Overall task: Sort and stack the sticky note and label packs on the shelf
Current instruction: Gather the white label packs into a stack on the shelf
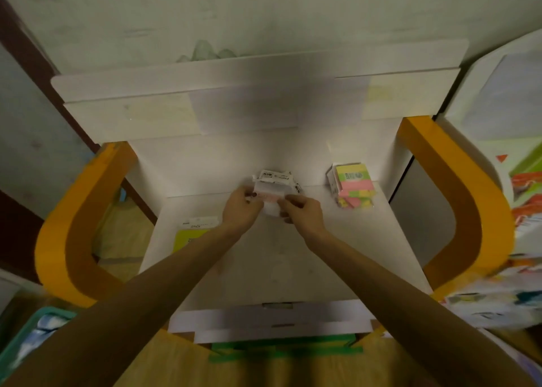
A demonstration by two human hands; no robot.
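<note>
Centrally, on the white shelf (264,257), both hands meet over a small clear-wrapped white label pack (268,197) with a pink strip across its near face. Left hand (241,209): fingers curled onto the pack's left edge, pinching it. Right hand (302,212): thumb and fingers pinching the pack's right edge, the remaining fingers tucked below. The pack's long axis appears to run left to right, spanning the gap between the two hands, so that each hand takes one end; neither hand is clearly the nearer. Whether the pack rests on the shelf or is lifted just clear of it cannot be told. Directly behind the held pack, against the shelf's back wall, lies a loose cluster of similar white label packs (275,177) with dark printed tabs, touching or nearly touching the held one. To the right of the held pack, well apart and close to the back corner, stands a stack of pastel sticky note packs (353,186) in yellow, green and pink, its lower layers slightly askew. To the left of the held pack and nearer the viewer, at the shelf's left edge, lies a flat yellow sticky note pack (187,238) with a white header card. Judged from this layout, sorting is under way: the label cluster is not yet squared, and the coming placement depends on carrying the held pack backward onto that cluster with its long axis kept crosswise.
</note>
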